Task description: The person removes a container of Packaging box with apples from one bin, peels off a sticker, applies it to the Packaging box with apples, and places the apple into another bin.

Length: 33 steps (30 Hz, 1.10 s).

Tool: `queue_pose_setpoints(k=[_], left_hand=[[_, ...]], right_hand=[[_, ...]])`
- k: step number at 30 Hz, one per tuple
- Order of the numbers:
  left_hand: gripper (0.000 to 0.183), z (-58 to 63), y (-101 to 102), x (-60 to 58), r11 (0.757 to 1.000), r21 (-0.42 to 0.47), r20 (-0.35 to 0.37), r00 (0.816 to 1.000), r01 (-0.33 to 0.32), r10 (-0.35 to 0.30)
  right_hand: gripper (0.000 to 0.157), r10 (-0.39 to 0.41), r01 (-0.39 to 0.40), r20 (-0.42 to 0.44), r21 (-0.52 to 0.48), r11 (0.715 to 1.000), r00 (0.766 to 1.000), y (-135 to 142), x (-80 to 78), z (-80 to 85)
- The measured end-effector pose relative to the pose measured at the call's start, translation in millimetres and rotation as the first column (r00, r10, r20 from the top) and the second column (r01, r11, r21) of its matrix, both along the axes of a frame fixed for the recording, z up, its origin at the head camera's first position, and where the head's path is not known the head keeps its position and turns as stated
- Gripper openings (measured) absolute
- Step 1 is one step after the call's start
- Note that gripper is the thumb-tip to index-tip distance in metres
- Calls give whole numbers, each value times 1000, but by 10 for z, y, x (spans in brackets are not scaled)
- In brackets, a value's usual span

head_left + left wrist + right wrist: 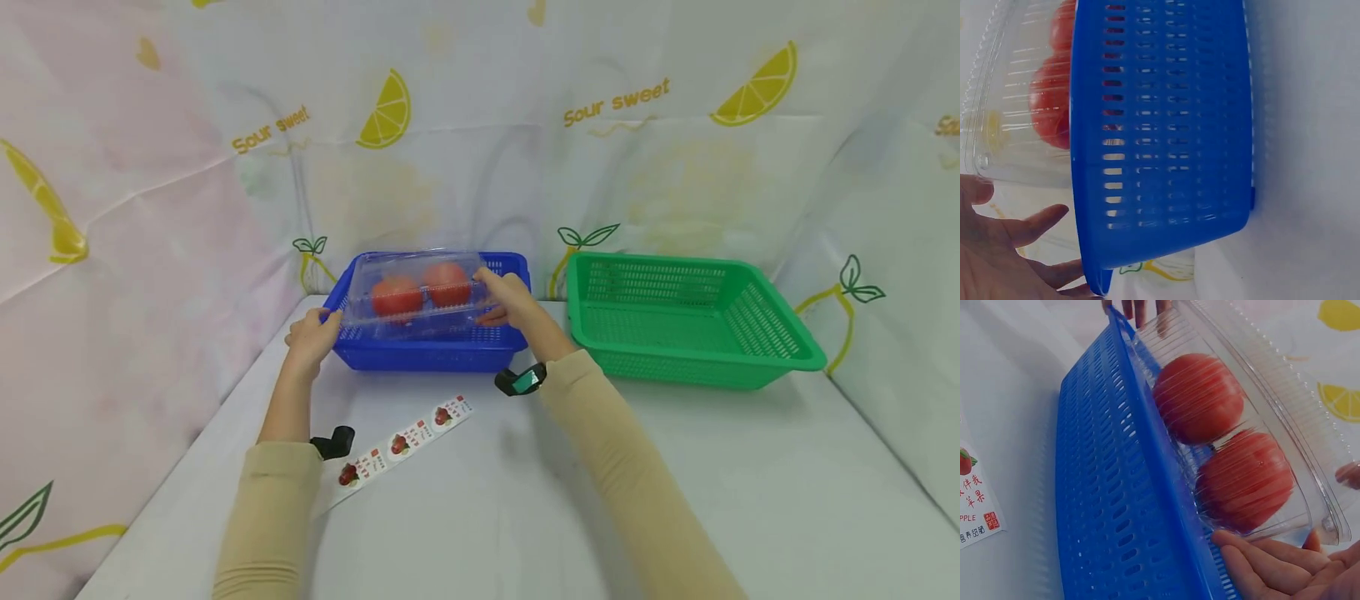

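A clear plastic box [363,282] with two red round fruits [397,297] in it is tilted over the blue basket [427,358]. My left hand [309,337] is at the box's left end, thumb up by the corner and fingers spread lower beside the basket rim. At the opposite end my right hand [510,300] holds the box, with fingers [1266,565] under its end and the thumb higher up. Through the ribbed plastic both fruits [1200,397] show side by side. Part of the basket's inside is hidden behind the box.
A green basket [697,367] stands at the right. On the white table [465,517] in front of the blue basket lies a strip of fruit stickers [397,444], partly behind the left forearm. A patterned cloth [480,183] hangs behind.
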<state>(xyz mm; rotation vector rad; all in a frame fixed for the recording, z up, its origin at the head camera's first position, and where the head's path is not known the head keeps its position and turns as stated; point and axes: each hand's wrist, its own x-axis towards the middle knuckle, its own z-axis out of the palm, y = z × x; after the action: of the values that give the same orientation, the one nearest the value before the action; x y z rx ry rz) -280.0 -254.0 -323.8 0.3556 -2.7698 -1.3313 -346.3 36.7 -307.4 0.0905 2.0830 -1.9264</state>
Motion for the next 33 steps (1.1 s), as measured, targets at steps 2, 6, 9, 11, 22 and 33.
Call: queue_pose_setpoints(k=[2,6,9,11,22,33], left_hand=[[64,75,39,5,997,-49,-23,998,55,-56],[73,195,125,21,990,-43,-7,991,135,-136],[75,239,188,69,979,107,46,982,176,-182],[75,251,231,97,964,186,57,978,188,-202],[72,334,451,204,957,159,-32,970,242,-240],[67,292,604,226,976,85,-159,970,201,-186]], right_hand=[[62,-1,1,-7,-7,1000,1000,1,5,20],[67,2,-2,-10,-19,1000,1000,28,30,85],[67,8,-8,-21,-8,1000,1000,67,69,138],[63,16,-16,-34,9,1000,999,103,96,171],[57,157,-147,-61,144,979,986,402,217,296],[68,246,-242,-14,130,961,969,685,394,321]])
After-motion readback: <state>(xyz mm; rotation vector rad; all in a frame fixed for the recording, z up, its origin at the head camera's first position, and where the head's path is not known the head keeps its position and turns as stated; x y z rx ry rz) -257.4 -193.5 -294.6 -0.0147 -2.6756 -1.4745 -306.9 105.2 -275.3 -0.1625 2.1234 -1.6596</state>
